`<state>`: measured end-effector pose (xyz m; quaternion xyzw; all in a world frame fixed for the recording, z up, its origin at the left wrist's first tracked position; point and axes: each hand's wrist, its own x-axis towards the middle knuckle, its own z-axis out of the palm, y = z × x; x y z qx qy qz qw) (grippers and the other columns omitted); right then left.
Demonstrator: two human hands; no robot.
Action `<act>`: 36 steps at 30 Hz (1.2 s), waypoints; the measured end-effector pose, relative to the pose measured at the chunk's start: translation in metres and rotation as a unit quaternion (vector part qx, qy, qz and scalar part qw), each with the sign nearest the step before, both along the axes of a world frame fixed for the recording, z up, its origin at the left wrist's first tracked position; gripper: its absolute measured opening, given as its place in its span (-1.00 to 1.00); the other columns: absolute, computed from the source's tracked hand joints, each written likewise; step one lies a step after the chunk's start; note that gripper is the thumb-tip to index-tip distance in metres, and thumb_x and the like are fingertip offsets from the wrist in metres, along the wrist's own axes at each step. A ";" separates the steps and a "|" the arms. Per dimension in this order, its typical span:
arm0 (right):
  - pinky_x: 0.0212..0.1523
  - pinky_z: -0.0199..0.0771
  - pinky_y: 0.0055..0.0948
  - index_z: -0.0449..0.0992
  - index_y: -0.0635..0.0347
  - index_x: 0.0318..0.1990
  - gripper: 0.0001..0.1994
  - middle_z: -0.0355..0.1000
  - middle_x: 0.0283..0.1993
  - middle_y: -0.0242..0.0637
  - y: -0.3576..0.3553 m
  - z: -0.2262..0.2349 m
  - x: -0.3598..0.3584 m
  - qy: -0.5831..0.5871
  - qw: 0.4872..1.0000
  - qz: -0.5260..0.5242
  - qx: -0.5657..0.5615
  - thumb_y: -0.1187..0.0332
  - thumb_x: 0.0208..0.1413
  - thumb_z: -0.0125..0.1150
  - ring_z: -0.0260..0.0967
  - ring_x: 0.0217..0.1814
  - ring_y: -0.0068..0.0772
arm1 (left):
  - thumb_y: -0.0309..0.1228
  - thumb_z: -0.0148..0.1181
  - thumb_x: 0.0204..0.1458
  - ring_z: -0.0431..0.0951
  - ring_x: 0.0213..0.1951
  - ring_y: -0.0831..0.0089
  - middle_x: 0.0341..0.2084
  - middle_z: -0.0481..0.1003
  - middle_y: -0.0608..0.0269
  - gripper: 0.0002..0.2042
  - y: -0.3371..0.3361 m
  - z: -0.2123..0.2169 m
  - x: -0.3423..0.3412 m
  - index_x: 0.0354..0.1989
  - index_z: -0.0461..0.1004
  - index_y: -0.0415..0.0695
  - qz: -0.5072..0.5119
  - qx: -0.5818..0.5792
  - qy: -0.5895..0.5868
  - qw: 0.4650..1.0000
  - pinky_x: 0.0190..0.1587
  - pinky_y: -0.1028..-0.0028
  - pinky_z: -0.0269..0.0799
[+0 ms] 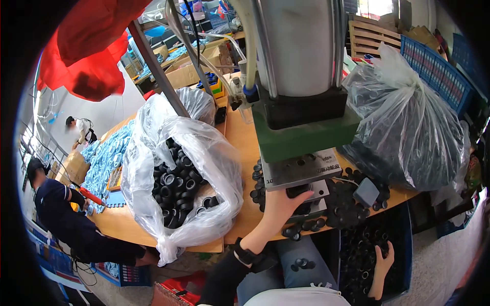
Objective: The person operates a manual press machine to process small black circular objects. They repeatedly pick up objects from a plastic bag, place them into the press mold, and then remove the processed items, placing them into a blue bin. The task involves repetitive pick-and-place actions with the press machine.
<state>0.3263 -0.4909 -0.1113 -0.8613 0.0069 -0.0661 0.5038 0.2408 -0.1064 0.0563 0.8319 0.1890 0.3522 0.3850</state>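
A grey-and-green metal press machine (301,97) stands on the wooden desk (240,143). Left of it sits an open clear plastic bag of black rubber rings (178,178); right of it, a tied clear plastic bag of dark parts (408,127). Loose black rubber rings (342,209) lie on the desk under the press. The left hand (280,204) rests at the press base, and the right hand (383,260) is down in a blue plastic crate of black rings (403,265) below the desk's edge.
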 end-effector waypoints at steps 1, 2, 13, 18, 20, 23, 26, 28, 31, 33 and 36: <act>0.01 0.31 -0.40 0.39 0.34 0.05 -0.49 0.38 0.03 -0.07 -0.001 -0.005 0.004 -0.007 1.000 0.012 -0.020 0.36 -0.08 0.36 0.34 0.02 -0.24 | -0.30 0.43 -0.23 0.47 -0.16 0.12 -0.22 0.48 0.05 -0.60 -0.001 0.000 0.005 -0.20 0.50 -0.20 0.018 0.036 -0.006 0.999 -0.09 0.26 0.35; 0.07 0.29 -0.32 0.38 0.35 0.05 -0.40 0.37 0.05 0.00 0.003 0.005 0.005 0.037 0.996 0.017 -0.074 0.26 -0.16 0.41 0.33 0.07 -0.11 | -0.30 0.43 -0.23 0.47 -0.16 0.11 -0.22 0.48 0.05 -0.59 -0.002 -0.002 0.006 -0.20 0.49 -0.21 0.008 0.025 -0.013 1.000 -0.09 0.26 0.35; 0.25 0.13 -0.22 0.27 0.35 0.14 -0.40 0.23 0.20 0.05 0.040 0.036 0.022 0.027 0.973 0.188 -0.129 0.36 -0.08 0.31 0.14 0.27 0.03 | -0.29 0.40 -0.17 0.48 -0.21 0.16 -0.25 0.49 0.06 -0.63 0.004 -0.003 0.002 -0.20 0.50 -0.20 -0.039 -0.020 -0.047 0.998 -0.12 0.31 0.36; 0.24 0.14 -0.20 0.34 0.32 0.08 -0.57 0.29 0.17 -0.04 0.113 0.104 0.058 -0.250 0.907 0.281 -0.191 0.46 0.01 0.18 0.18 0.24 -0.01 | -0.27 0.41 -0.20 0.48 -0.20 0.11 -0.24 0.49 0.05 -0.59 0.004 -0.009 0.006 -0.18 0.49 -0.20 -0.026 0.018 -0.041 0.999 -0.12 0.27 0.36; 0.27 0.07 -0.14 0.34 0.31 0.09 -0.57 0.28 0.18 -0.07 0.131 0.102 0.072 -0.261 0.885 0.293 -0.250 0.36 0.05 0.16 0.16 0.27 -0.04 | -0.24 0.43 -0.22 0.47 -0.20 0.09 -0.23 0.48 0.05 -0.53 0.007 -0.016 0.007 -0.14 0.46 -0.20 -0.025 0.020 -0.026 0.999 -0.12 0.25 0.35; 0.29 -0.01 -0.06 0.34 0.29 0.10 -0.52 0.29 0.18 -0.12 0.154 0.053 0.097 -0.245 0.862 0.298 -0.330 0.22 0.07 0.14 0.14 0.28 -0.07 | -0.20 0.45 -0.26 0.47 -0.20 0.07 -0.20 0.47 0.04 -0.42 0.008 -0.018 0.005 -0.06 0.40 -0.20 -0.025 0.060 -0.015 0.998 -0.12 0.25 0.35; 0.26 0.05 -0.07 0.34 0.31 0.08 -0.53 0.31 0.12 -0.06 0.152 0.044 0.098 -0.300 0.845 0.272 -0.350 0.22 0.05 0.14 0.18 0.23 -0.02 | -0.26 0.49 -0.30 0.47 -0.14 0.12 -0.16 0.44 0.01 -0.34 0.007 -0.019 -0.008 0.02 0.33 -0.20 -0.131 -0.080 -0.069 0.986 -0.09 0.31 0.36; 0.22 0.13 -0.12 0.34 0.33 0.06 -0.56 0.32 0.09 0.00 0.152 0.083 0.081 -0.200 0.879 0.337 -0.272 0.30 0.03 0.11 0.22 0.19 0.01 | -0.32 0.50 -0.31 0.46 -0.09 0.17 -0.13 0.44 0.02 -0.33 0.008 -0.019 -0.038 0.03 0.32 -0.23 -0.079 -0.062 -0.042 0.994 -0.05 0.34 0.36; 0.19 0.21 -0.25 0.33 0.29 0.07 -0.61 0.33 0.09 -0.02 0.178 0.247 -0.009 -0.093 0.845 0.525 -0.042 0.45 0.03 0.03 0.24 0.18 -0.04 | -0.38 0.46 -0.25 0.45 -0.01 0.25 -0.01 0.42 0.08 -0.32 0.019 -0.030 -0.104 0.11 0.31 -0.26 0.014 0.042 -0.043 0.998 0.01 0.38 0.32; 0.17 0.24 -0.22 0.34 0.27 0.05 -0.62 0.33 0.07 -0.04 0.178 0.325 -0.056 -0.008 0.722 0.689 0.065 0.46 0.02 0.03 0.26 0.17 -0.09 | -0.40 0.43 -0.23 0.45 -0.01 0.26 -0.02 0.45 0.09 -0.44 0.023 -0.035 -0.130 0.02 0.40 -0.24 0.045 0.038 -0.016 0.998 -0.03 0.39 0.34; -0.22 0.39 -0.27 0.43 0.38 -0.30 -0.80 0.44 -0.26 -0.03 0.208 0.342 -0.126 -0.144 0.597 0.751 0.241 0.44 -0.09 0.11 0.41 -0.26 -0.12 | -0.44 0.37 -0.17 0.46 -0.03 0.27 -0.02 0.46 0.09 -0.58 0.032 -0.047 -0.175 -0.08 0.46 -0.22 0.093 0.055 0.026 0.994 -0.09 0.41 0.36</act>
